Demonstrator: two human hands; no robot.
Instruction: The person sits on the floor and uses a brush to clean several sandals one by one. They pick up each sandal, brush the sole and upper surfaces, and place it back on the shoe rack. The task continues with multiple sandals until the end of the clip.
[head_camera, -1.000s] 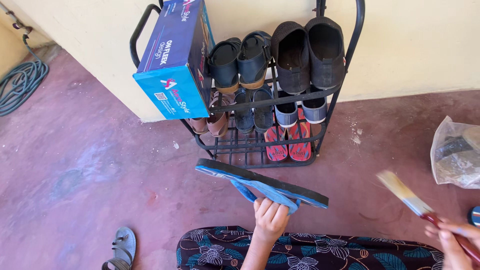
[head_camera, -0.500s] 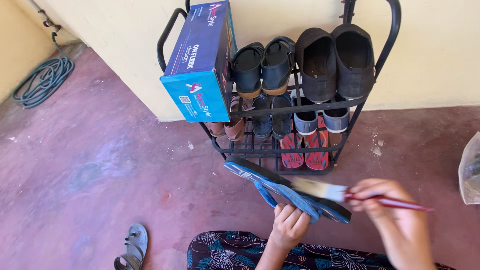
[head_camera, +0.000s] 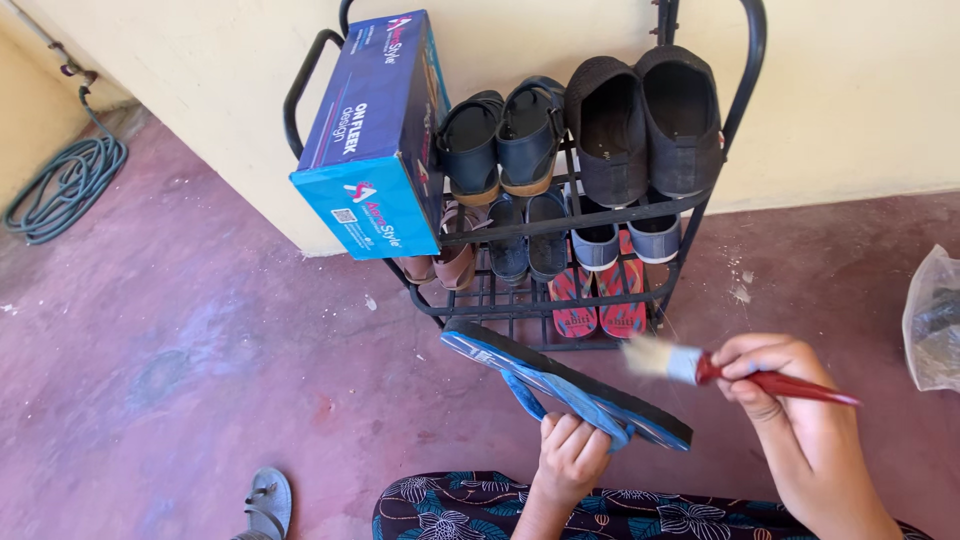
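left hand (head_camera: 570, 458): fingers closed around blue flip-flop (head_camera: 560, 385) | right hand (head_camera: 790, 400): pinching red-handled paintbrush (head_camera: 720, 368)

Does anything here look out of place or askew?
The blue shoebox sits tilted on the shoe rack's top left corner, overhanging its edge. A lone grey sandal lies on the floor, apart from the rack.
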